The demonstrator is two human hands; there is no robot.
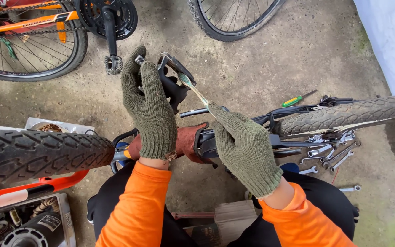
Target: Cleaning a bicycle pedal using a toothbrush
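A black bike part (172,84) is grasped by the gloved left hand (149,110). A toothbrush (193,89) is pinched in the gloved right hand (243,146) — its head laid against the part, which looks greasy and dark.

Lower left corner: I see a small label (49,222), a pale curved rectangle with dark print, stuck on a dark rounded part inside an open grey metal case (67,219). Bottom centre, between my knees: a dark printed label or package face (205,234), greenish-brown, partly hidden; I cannot tell its full shape. I see no signs or screens.
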